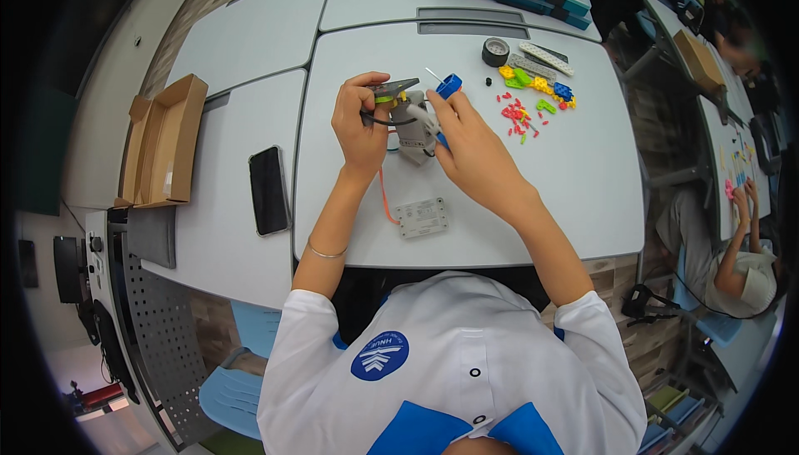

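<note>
Seen from above, a person works with both hands over a white table [574,205]; the clock face is centred on the gray assembly [408,132] between the hands, upper middle of the view. The left hand [358,126], at nine o'clock, pinches a dark pointed piece [398,88] with a lime band beside the assembly's upper left. The right hand [480,149], at three, curls around the assembly's right side, its index finger against a blue piece [449,86] at one o'clock (how firmly its hidden fingers close, I cannot tell). At six, a flat gray box [423,218] with an orange wire [385,195] sits near the rounded near edge, a strip of white tabletop between them. Toward three o'clock, small red pegs [518,116] lie scattered near the right hand, with more white surface running from them to the right edge. At two, yellow connectors [542,85] lie just past them; a black-tired wheel [495,51] stands nearer one, below the far edge. Beyond that edge, also at one, is a teal case [518,6]. The left edge meets a neighbouring table, where a dark phone [268,190] lies at eight, well apart from the left forearm, and an open cardboard box [166,143] at nine.
</note>
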The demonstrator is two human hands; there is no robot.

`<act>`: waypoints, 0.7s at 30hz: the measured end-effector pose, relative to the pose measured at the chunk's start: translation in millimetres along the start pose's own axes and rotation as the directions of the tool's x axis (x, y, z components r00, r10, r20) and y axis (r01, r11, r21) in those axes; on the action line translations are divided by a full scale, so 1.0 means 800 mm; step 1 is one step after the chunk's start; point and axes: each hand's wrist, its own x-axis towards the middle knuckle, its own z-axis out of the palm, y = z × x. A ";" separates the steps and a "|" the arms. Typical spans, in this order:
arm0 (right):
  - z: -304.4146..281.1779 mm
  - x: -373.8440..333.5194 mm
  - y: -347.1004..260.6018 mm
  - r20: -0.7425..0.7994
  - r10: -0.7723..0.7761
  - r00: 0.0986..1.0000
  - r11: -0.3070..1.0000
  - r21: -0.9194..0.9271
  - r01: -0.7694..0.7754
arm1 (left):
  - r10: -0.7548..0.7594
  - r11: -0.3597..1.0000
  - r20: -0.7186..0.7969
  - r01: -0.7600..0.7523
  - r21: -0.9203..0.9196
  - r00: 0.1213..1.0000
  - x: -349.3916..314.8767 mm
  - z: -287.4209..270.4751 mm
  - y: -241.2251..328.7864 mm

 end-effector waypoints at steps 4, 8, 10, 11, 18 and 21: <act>0.008 -0.009 -0.003 0.028 0.020 0.999 0.992 -0.126 -0.016 | -0.122 0.992 -0.022 0.122 0.010 0.992 -0.002 0.001 0.004; -0.010 -0.004 0.014 -0.002 0.038 0.999 0.999 -0.024 -0.038 | -0.079 0.993 0.015 0.077 0.086 0.997 -0.002 -0.002 0.001; -0.026 0.004 0.016 -0.213 0.019 0.977 0.999 0.030 -0.013 | -0.035 0.990 0.039 0.030 0.134 0.999 -0.001 -0.004 0.002; -0.038 0.005 0.009 -0.160 0.122 0.980 0.968 0.235 -0.082 | -0.008 0.987 0.052 0.000 0.162 0.999 -0.001 -0.004 0.004; -0.018 0.012 -0.002 0.135 0.137 0.981 0.533 0.825 -0.188 | 0.128 0.963 0.084 -0.144 0.228 0.988 0.004 0.000 0.010; 0.009 0.007 0.002 0.066 0.104 0.992 0.697 0.707 -0.120 | -0.021 0.989 0.046 0.014 0.147 0.999 0.003 0.004 0.013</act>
